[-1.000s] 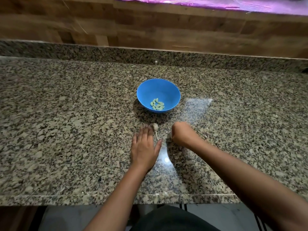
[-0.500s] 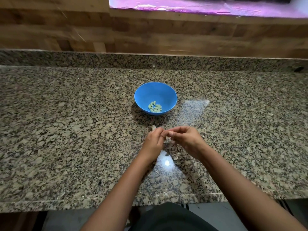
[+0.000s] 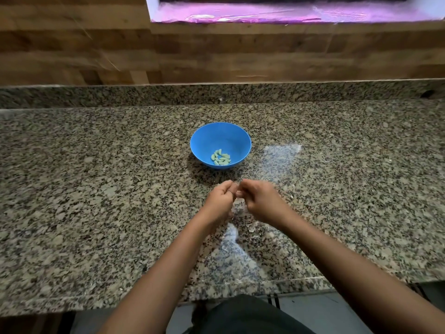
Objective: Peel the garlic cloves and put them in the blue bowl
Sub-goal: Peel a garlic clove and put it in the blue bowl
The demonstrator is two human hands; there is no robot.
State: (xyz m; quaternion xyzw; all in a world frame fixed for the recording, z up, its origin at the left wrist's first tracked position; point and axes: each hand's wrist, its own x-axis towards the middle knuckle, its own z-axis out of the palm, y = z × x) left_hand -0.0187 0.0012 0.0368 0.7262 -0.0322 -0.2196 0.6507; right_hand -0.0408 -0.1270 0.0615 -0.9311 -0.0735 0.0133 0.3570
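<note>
- Speckled granite tabletop [image 3: 96, 189] carrying a blue bowl [image 3: 204, 141]; behind the bowl stand a granite upstand and a wood-plank wall [image 3: 216, 56] under a purple-lit ledge [image 3: 265, 15].
- Peeled cloves [image 3: 220, 157]: small, pale and green-tinted, heaped on the bowl's floor toward its near side.
- Left hand [image 3: 220, 201] and right hand [image 3: 261, 201]: just in front of the bowl, fingers curled, fingertips pinching a small pale garlic clove [image 3: 237, 192], which is blurred.
- Papery skin scraps [image 3: 251, 229]: on the tabletop in front of the bowl, below the hands.
</note>
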